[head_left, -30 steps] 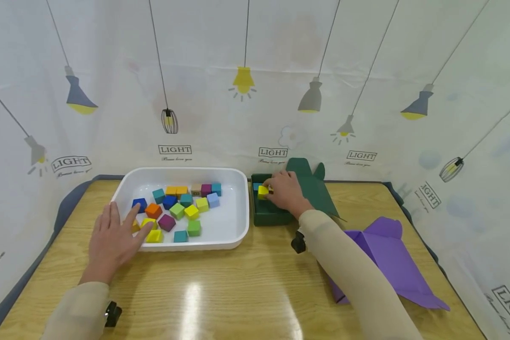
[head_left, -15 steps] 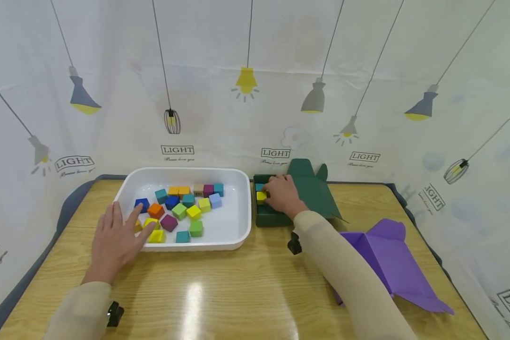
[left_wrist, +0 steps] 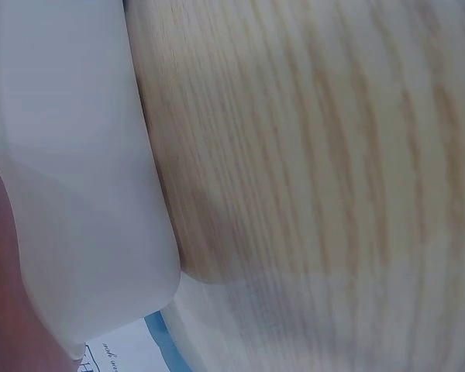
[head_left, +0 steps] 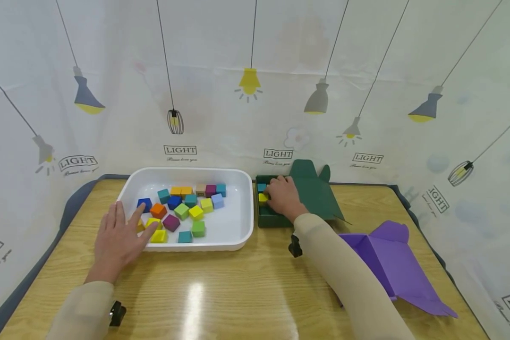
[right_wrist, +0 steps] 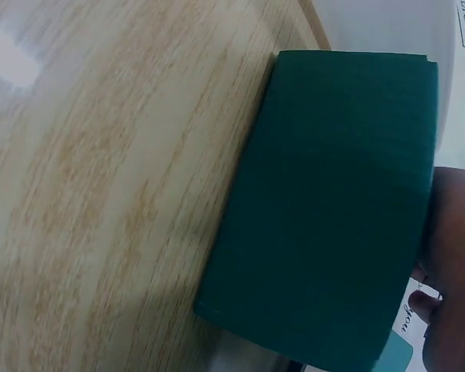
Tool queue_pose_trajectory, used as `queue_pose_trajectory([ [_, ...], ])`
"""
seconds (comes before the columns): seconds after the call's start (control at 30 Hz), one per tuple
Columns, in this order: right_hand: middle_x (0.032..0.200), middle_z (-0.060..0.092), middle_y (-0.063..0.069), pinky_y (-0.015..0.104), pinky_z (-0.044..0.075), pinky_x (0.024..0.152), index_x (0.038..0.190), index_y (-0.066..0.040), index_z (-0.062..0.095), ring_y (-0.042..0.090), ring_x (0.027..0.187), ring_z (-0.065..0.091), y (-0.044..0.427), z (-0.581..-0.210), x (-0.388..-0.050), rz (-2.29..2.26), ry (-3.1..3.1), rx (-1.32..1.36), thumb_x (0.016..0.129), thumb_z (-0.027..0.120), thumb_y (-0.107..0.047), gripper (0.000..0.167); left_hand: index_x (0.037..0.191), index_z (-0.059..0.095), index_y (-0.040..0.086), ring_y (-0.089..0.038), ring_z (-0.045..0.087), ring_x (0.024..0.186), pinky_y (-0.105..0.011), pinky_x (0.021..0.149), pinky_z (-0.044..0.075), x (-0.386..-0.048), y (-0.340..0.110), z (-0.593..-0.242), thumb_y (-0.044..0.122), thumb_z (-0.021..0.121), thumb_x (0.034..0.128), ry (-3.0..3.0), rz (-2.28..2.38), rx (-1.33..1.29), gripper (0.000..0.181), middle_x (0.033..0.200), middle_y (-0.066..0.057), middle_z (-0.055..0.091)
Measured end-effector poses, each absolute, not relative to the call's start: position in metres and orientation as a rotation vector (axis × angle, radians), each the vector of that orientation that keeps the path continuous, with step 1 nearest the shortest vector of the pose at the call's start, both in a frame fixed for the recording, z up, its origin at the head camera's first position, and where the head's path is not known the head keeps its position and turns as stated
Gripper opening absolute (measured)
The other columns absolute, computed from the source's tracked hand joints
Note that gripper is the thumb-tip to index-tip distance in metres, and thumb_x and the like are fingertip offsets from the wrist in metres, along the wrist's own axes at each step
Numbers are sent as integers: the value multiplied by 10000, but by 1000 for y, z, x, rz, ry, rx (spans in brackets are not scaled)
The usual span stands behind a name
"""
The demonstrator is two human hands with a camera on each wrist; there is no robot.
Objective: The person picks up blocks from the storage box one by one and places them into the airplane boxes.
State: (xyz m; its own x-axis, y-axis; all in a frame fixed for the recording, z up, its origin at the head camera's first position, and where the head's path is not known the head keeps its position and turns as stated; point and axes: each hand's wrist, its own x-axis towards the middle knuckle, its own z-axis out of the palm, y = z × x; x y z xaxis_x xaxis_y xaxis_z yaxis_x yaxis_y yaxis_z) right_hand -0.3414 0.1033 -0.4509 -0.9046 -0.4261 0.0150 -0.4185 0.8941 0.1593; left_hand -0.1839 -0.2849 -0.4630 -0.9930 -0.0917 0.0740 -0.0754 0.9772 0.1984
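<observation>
hands two: left (head_left: 119,236) spread at one tray (head_left: 234,219); right (head_left: 284,194) in one box (head_left: 274,221), grip unclear

Hidden behind right hand (head_left: 284,194): fingertips, right inside of green box (head_left: 274,221); cannot tell whether yellow block (head_left: 263,199) pinched. Partly covered by left hand (head_left: 120,236): orange block (head_left: 140,226), left in white tray (head_left: 235,223). Under right sleeve (head_left: 344,264): part of purple box (head_left: 403,269). Too small to read: script (head_left: 278,162) on far backdrop (head_left: 221,42). Cut off in wrist views: both hands.

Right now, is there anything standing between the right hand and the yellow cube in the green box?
Nothing visible: the right hand reaches into the green box, right beside the yellow cube, and the lid is folded open.
</observation>
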Motion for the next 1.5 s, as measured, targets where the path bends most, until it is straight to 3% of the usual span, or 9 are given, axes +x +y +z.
queue_pose_trajectory([
  [0.33,1007,647,-14,432,398,961,1068,-234,745,225,992,538,104,-456,-345,-141,-2944,642,854,747,-338,238,1525,296,106,-539,45,1446,-696,1170,85,-183,-285,-463,653,361,944,-3032,-295,119,800,1572,-368,22],
  [0.9,1053,660,-28,434,398,1003,1105,-247,724,226,1065,562,107,-453,-343,-29,-2886,656,855,740,-377,282,1527,293,110,-541,51,1445,-699,1167,93,-185,-285,-465,674,333,941,-3028,-304,115,815,1573,-365,16],
  [1.3,1036,693,10,476,422,997,1120,-219,719,244,1024,563,94,-434,-323,214,-2802,683,887,693,-403,298,1520,305,102,-545,45,1446,-700,1167,81,-183,-284,-463,668,336,943,-3028,-323,120,809,1569,-371,18],
  [1.5,1017,691,-8,429,411,981,1131,-223,713,223,1029,549,71,-429,-312,227,-2791,730,885,694,-415,312,1520,306,99,-543,51,1445,-699,1168,81,-183,-284,-464,669,333,943,-3023,-321,116,811,1569,-371,20],
])
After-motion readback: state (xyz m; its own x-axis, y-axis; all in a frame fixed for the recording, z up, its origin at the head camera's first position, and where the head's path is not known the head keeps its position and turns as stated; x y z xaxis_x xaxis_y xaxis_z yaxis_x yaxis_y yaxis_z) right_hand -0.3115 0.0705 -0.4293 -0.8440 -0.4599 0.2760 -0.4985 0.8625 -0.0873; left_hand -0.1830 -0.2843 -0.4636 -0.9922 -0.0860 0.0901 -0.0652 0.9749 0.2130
